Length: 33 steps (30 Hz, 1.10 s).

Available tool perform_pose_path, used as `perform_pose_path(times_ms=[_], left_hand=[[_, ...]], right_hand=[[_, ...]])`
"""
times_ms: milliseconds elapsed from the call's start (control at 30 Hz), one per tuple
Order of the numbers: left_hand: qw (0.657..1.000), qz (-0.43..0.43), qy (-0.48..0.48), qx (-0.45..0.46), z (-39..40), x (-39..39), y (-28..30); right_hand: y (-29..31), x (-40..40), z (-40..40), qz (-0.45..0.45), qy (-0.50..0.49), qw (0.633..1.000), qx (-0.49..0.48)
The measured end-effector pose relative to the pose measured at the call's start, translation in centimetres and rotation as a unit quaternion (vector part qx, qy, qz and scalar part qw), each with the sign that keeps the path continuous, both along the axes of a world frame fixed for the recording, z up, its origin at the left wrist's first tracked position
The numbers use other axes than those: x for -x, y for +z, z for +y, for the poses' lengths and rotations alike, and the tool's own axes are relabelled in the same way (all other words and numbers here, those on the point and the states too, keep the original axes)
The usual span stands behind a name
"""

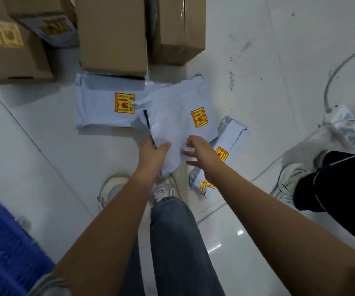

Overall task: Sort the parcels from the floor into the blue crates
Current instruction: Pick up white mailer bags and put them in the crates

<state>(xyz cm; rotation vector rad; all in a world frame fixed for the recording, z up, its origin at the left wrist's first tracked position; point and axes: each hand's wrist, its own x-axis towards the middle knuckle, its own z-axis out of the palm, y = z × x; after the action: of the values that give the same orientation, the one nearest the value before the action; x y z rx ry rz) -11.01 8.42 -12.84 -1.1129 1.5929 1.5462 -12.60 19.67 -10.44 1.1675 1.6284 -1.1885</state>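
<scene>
A pale blue soft parcel with a yellow fragile sticker lies on the white floor, its near edge pinched in my left hand. My right hand hovers over the same parcel's near right side with its fingers spread, holding nothing. A second pale blue parcel lies flat to the left. A third one sits to the right, partly under my right wrist, and a smaller one lies near my foot. The blue crate shows at the lower left.
Several brown cardboard boxes stand at the back of the floor. Another person's legs and shoes are at the right. A white cable and a power strip lie at the right. My own shoes are below the parcels.
</scene>
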Motion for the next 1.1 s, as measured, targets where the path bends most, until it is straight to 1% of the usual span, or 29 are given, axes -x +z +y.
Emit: perform_pose_path(times_ms=[67,133,200,267,300,367,400,467,533,567,600,633,667,700,733,767,800,833,867,900,933,967,1000,1033,1067,1100], left_hand=[[0.999,0.028,-0.009,-0.036,0.0,0.1,1.9],[0.996,0.068,-0.024,-0.054,-0.1,0.5,4.1],[0.987,0.132,-0.081,-0.045,-0.3,0.6,6.4],[0.961,0.207,-0.181,-0.013,-0.8,0.2,8.3],[0.937,0.243,-0.249,0.015,-1.0,-0.1,9.2],[0.863,0.319,-0.385,0.071,-1.4,-0.7,11.3],[0.824,0.355,-0.432,0.091,-1.6,-0.9,12.5],[0.762,0.419,-0.480,0.113,-2.3,-0.8,14.7],[0.701,0.481,-0.513,0.121,-3.2,-0.5,15.9],[0.672,0.495,-0.538,0.122,-3.4,-0.7,16.0],[0.650,0.498,-0.560,0.125,-3.6,-1.2,16.0],[0.643,0.494,-0.573,0.122,-3.8,-1.7,16.0],[0.650,0.482,-0.575,0.116,-4.0,-2.4,16.2],[0.677,0.460,-0.564,0.105,-4.3,-3.2,16.5],[0.725,0.426,-0.534,0.090,-4.6,-4.0,16.8],[0.783,0.373,-0.492,0.075,-5.0,-4.7,16.7],[0.846,0.304,-0.435,0.055,-5.4,-5.1,17.0],[0.902,0.235,-0.360,0.046,-6.0,-5.1,17.2],[0.948,0.191,-0.250,0.053,-6.6,-5.0,17.3],[0.978,0.154,-0.126,0.067,-7.5,-4.9,17.4],[0.991,0.112,-0.010,0.072,-8.3,-4.8,17.3],[0.992,0.072,0.085,0.054,-9.3,-4.8,17.4],[0.985,0.046,0.165,0.018,-10.2,-5.0,17.1],[0.973,0.025,0.229,-0.030,-10.9,-5.4,17.0],[0.958,0.003,0.272,-0.086,-11.5,-5.8,16.9],[0.948,-0.013,0.287,-0.135,-12.1,-6.0,17.1]], right_hand=[[1.6,0.4,0.8,-0.009,-0.031,0.999,-0.010],[3.5,1.0,1.7,-0.018,-0.050,0.998,-0.020],[5.6,1.9,2.5,-0.022,-0.074,0.997,-0.004],[7.9,3.4,3.0,-0.019,-0.106,0.994,0.014],[9.1,4.2,3.3,-0.018,-0.125,0.992,0.027],[11.6,5.9,3.8,-0.032,-0.159,0.984,0.072],[12.9,6.6,4.1,-0.044,-0.177,0.977,0.109],[14.6,7.3,4.8,-0.057,-0.185,0.966,0.168],[15.3,7.2,5.1,-0.072,-0.123,0.977,0.159],[15.4,6.9,5.0,-0.072,-0.084,0.984,0.143],[15.7,6.5,4.8,-0.062,-0.048,0.989,0.125],[15.8,6.0,4.6,-0.045,-0.018,0.993,0.106],[15.5,5.3,4.6,-0.026,0.001,0.995,0.096],[15.3,4.7,4.5,-0.008,0.014,0.995,0.100],[15.4,4.1,4.2,0.011,0.018,0.993,0.112],[15.7,3.5,4.0,0.032,0.003,0.991,0.129],[15.8,2.9,3.8,0.048,-0.024,0.988,0.144],[16.1,2.3,3.7,0.056,-0.054,0.984,0.162],[16.3,1.7,3.7,0.056,-0.089,0.977,0.188],[16.6,1.1,3.6,0.046,-0.123,0.967,0.220],[16.9,0.6,3.5,0.037,-0.152,0.957,0.243],[17.1,0.2,3.4,0.029,-0.165,0.952,0.256],[17.1,-0.2,3.1,0.026,-0.169,0.949,0.263],[17.4,-0.4,2.6,0.024,-0.169,0.948,0.270],[17.5,-0.6,2.0,0.024,-0.164,0.945,0.282],[17.8,-0.8,1.2,0.018,-0.150,0.944,0.293]])
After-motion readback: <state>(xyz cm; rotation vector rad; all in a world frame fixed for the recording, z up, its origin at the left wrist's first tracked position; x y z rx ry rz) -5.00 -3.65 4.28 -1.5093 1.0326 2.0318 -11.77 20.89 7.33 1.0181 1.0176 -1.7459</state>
